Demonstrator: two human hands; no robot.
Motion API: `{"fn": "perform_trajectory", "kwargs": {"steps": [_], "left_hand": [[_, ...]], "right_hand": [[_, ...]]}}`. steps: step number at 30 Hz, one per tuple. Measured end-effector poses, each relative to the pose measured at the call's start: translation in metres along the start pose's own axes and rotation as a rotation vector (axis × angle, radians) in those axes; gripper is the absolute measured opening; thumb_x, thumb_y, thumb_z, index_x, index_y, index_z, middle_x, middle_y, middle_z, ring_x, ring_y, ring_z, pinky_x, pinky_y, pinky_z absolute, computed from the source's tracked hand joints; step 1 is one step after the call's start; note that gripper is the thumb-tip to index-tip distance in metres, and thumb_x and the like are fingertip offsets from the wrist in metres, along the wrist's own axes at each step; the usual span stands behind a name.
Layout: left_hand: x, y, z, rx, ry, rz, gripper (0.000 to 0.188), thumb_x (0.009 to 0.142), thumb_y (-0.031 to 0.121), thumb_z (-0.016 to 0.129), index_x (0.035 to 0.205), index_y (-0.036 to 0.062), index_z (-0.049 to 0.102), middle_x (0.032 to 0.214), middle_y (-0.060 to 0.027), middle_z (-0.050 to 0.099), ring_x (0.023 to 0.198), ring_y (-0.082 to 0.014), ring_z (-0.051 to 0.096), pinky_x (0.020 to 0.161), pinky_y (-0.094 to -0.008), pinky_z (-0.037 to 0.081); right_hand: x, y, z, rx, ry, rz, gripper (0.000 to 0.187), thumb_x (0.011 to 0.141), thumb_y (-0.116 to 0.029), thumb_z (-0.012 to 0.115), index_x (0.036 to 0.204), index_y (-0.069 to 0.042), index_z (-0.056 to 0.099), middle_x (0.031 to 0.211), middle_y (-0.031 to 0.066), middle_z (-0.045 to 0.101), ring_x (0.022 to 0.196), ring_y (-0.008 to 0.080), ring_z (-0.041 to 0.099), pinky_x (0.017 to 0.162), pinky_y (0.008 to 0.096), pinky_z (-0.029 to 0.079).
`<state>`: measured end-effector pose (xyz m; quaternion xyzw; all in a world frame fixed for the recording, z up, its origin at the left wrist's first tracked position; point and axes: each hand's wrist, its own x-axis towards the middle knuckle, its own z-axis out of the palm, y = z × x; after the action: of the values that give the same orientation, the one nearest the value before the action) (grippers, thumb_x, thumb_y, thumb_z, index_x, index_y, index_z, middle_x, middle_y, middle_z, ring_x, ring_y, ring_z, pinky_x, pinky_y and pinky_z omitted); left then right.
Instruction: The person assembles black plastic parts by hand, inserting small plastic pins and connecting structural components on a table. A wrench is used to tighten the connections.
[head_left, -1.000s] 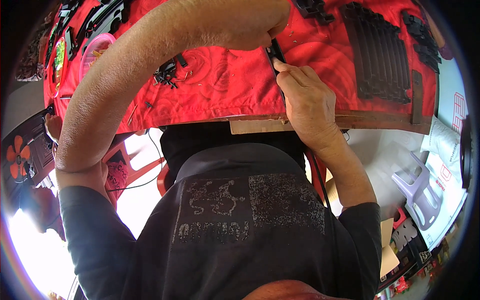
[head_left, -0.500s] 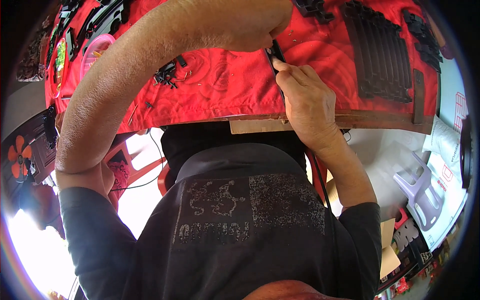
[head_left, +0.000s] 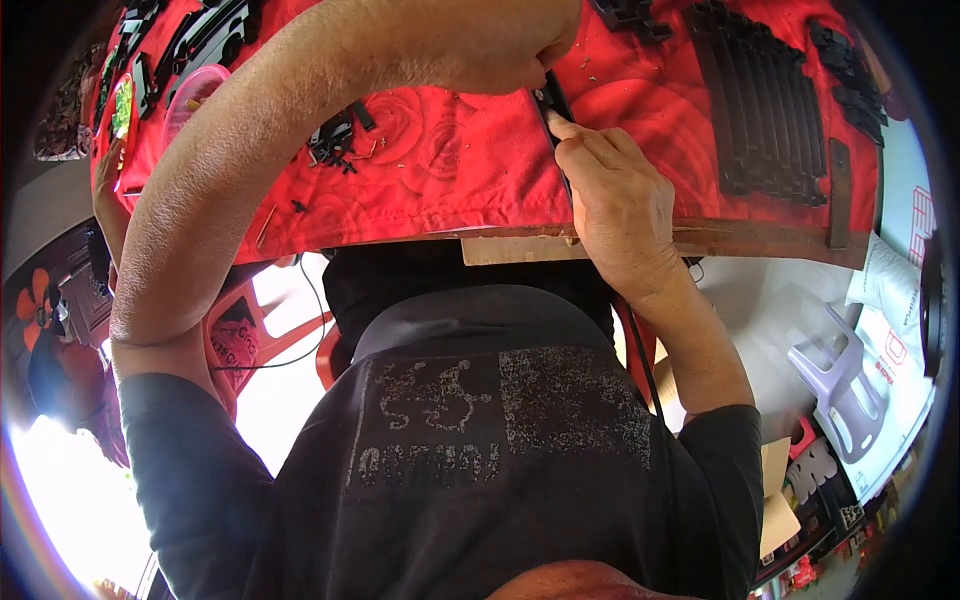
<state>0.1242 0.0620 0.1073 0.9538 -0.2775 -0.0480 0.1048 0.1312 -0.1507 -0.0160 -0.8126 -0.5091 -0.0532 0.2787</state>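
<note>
My right hand [head_left: 618,195] is closed round the lower part of a narrow black strip [head_left: 562,110], its index finger and thumb pressed along the strip. The strip stands out over the red cloth near the table's front edge. My left arm curves across from the left, and my left hand [head_left: 525,50] is bent over the strip's far end. Its fingers are curled and mostly hidden behind the wrist and the top edge, so what they hold cannot be made out.
Long black strips [head_left: 765,110] lie in a row at right, with smaller black parts [head_left: 848,85] beyond. Small black pieces [head_left: 335,145] lie beside my left forearm. A pink basket [head_left: 185,105] stands at left, near another person's hand [head_left: 108,185]. A purple plastic chair [head_left: 845,385] stands on the right.
Another person's hand and forearm have come in at the table's left edge, by the red-rimmed tray. My own hands have hardly moved and stay at the black strip.
</note>
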Motion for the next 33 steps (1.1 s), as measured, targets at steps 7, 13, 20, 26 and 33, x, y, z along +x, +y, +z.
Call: {"fn": "perform_trajectory", "kwargs": {"steps": [7,13,20,26,33], "left_hand": [[0.0,-0.015,0.011,-0.032,0.04,0.055,0.021,0.085,0.014,0.059,0.083,-0.0037,0.07,0.075,-0.0209,0.066,0.074,-0.0372,0.065,0.069,-0.0453,0.051],[0.027,-0.014,0.001,-0.267,-0.503,-0.4,0.02,0.084,0.015,0.06,0.085,-0.0029,0.07,0.077,-0.0205,0.066,0.076,-0.0363,0.065,0.07,-0.0441,0.051],[0.018,-0.018,0.005,-0.271,-0.326,-0.25,0.02,0.086,0.014,0.06,0.086,-0.0025,0.071,0.077,-0.0195,0.068,0.074,-0.0343,0.066,0.07,-0.0425,0.051],[0.019,-0.021,0.002,-0.263,-0.371,-0.269,0.02,0.086,0.014,0.06,0.088,-0.0024,0.071,0.08,-0.0199,0.068,0.075,-0.0356,0.066,0.07,-0.0425,0.051],[0.022,-0.021,0.004,-0.202,-0.355,-0.221,0.02,0.086,0.013,0.059,0.088,-0.0032,0.071,0.079,-0.0197,0.068,0.075,-0.0355,0.066,0.07,-0.043,0.051]], "right_hand": [[0.002,-0.002,0.0,0.01,-0.009,-0.011,0.012,0.074,-0.006,0.061,0.086,-0.006,0.06,0.112,0.0077,0.071,0.078,0.0224,0.062,0.061,0.0315,0.054],[0.0,-0.001,0.0,-0.01,0.003,-0.002,0.01,0.074,-0.006,0.062,0.084,-0.006,0.06,0.11,0.0073,0.071,0.078,0.0222,0.061,0.061,0.0309,0.054],[0.001,-0.001,0.001,0.002,0.018,0.004,0.009,0.074,-0.004,0.062,0.082,-0.006,0.059,0.11,0.0064,0.072,0.077,0.0213,0.061,0.06,0.0305,0.053],[0.001,-0.001,0.002,0.011,0.022,0.003,0.01,0.073,-0.005,0.063,0.082,-0.006,0.058,0.109,0.0066,0.072,0.077,0.0213,0.062,0.06,0.0303,0.053],[0.002,-0.001,-0.001,0.009,0.017,-0.001,0.011,0.072,-0.005,0.063,0.081,-0.006,0.058,0.109,0.0069,0.071,0.077,0.0214,0.061,0.06,0.0305,0.053]]}}
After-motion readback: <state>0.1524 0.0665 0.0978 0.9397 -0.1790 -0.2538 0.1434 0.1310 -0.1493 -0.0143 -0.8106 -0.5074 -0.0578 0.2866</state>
